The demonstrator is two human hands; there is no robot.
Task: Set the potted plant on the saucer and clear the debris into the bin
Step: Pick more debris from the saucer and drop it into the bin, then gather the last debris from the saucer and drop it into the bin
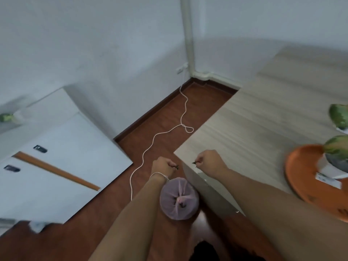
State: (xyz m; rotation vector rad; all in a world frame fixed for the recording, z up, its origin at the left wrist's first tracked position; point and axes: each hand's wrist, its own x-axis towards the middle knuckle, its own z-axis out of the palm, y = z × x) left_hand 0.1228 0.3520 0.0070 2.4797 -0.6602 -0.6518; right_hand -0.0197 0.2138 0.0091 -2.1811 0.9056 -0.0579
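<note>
Bin (179, 198) below bench (263, 117) corner, lined, some debris inside. Just beyond bin: left hand (163, 167) and right hand (209, 162), fingers pinched on dark scraps (194, 163). Best released directly over bin. Right of bin, plant (337, 149) on orange saucer (301, 172).

You have the potted plant (337, 157) upright on the orange saucer (305, 176); dark debris bits (177, 167) hang pinched above the pink-lined bin (178, 199) left of the saucer.

The single head-worn view looks steeply down from close above at the tabletop (254, 119) corner and the floor (169, 117).
</note>
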